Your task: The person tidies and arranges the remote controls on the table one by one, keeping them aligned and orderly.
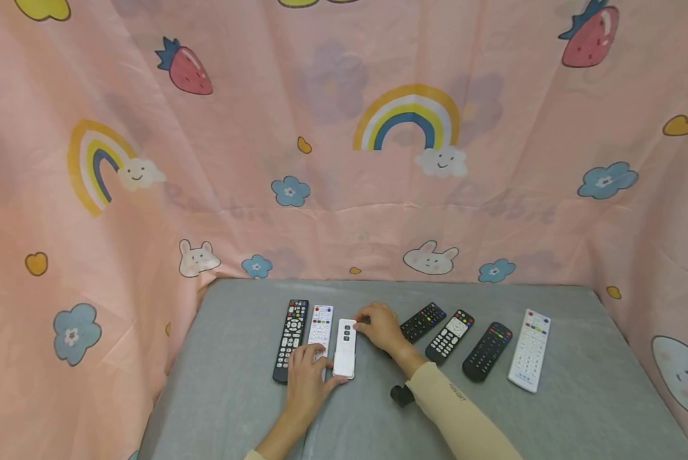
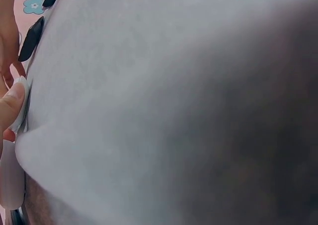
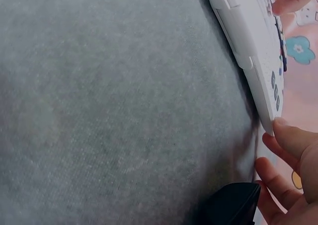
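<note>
A slim white remote control (image 1: 345, 348) with a few dark buttons lies between the two hands on a grey cloth surface. Its near end appears to sit in a white holder (image 3: 233, 29). My left hand (image 1: 306, 380) grips this near end, thumb on one side and a finger on the other. With thumb and index finger, my right hand (image 1: 381, 327) pinches the far end. Left of it lies a white remote with coloured buttons (image 1: 321, 322), partly hidden under the left fingers. A long black remote (image 1: 290, 338) lies beside that one.
To the right lie a black remote (image 1: 423, 322) partly behind the right hand, a black remote with white keys (image 1: 450, 337), another black remote (image 1: 487, 351) and a larger white remote (image 1: 529, 351). A dark rounded object (image 1: 401, 395) shows by the right sleeve. A pink patterned curtain (image 1: 344, 236) stands behind.
</note>
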The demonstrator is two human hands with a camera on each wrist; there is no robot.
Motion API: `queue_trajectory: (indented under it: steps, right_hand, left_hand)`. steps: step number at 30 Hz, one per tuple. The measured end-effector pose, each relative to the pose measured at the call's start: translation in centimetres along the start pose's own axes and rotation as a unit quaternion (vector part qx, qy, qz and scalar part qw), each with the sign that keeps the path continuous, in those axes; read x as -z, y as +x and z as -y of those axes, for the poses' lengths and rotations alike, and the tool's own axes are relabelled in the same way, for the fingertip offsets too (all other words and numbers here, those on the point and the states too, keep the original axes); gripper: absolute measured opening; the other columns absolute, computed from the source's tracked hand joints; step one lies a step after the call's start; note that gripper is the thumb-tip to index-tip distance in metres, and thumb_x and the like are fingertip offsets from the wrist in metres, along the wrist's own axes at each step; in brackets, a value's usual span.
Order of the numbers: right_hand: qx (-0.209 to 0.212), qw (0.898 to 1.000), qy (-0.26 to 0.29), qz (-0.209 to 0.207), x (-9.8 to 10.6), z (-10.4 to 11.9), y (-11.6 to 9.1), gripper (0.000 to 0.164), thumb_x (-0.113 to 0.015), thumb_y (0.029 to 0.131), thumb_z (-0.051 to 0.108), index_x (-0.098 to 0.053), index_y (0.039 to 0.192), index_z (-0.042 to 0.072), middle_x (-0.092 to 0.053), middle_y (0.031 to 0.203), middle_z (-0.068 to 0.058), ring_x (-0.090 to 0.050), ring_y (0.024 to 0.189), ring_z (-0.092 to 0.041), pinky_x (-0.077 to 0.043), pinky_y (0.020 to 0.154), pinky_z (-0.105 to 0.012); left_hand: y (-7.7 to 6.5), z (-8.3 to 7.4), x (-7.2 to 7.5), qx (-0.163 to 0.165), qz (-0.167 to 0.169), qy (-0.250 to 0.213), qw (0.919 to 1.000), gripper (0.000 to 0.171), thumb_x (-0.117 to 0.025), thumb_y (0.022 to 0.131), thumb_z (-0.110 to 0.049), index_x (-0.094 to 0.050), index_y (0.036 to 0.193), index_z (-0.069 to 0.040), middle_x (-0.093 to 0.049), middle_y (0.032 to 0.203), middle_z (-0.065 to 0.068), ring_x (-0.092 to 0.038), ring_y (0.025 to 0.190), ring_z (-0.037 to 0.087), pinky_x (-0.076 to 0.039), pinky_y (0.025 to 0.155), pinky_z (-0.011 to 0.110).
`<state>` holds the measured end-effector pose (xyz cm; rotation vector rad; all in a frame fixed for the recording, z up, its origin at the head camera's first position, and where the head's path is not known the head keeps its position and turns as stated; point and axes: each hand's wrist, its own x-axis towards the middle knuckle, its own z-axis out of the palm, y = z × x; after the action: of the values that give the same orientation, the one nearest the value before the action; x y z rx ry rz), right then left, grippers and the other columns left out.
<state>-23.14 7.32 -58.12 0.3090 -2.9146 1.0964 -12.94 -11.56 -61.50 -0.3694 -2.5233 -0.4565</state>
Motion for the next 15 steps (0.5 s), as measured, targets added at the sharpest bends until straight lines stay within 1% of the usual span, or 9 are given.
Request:
queue_trajectory:
  steps: [7, 15]
  right_hand:
    - [-0.003, 1.0, -0.014, 0.003, -0.31, -0.15, 0.03, 0.011, -0.075, 0.085, 0.022, -0.077, 0.092, 0.014, -0.068, 0.099, -0.005, -0.058, 0.1, -0.024, -0.042, 0.09, -0.048]
    - [-0.005, 1.0, -0.024, 0.003, -0.47, -0.06, 0.03, 0.009, -0.075, 0.086, 0.022, -0.076, 0.092, 0.015, -0.067, 0.101, -0.006, -0.057, 0.1, -0.025, -0.042, 0.091, -0.051]
  left_hand:
    - [-0.01, 0.04, 0.03, 0.002, 0.003, -0.001, 1.0, 0.043, -0.088, 0.052, -0.055, -0.069, 0.072, -0.022, -0.061, 0.105, -0.002, -0.052, 0.102, 0.02, -0.039, 0.095, 0.042]
    - [0.16, -0.1, 0.37, 0.008, 0.01, -0.009, 0.9999, 0.046, -0.089, 0.052, -0.055, -0.07, 0.077, -0.021, -0.061, 0.108, 0.0, -0.053, 0.105, 0.023, -0.041, 0.094, 0.043]
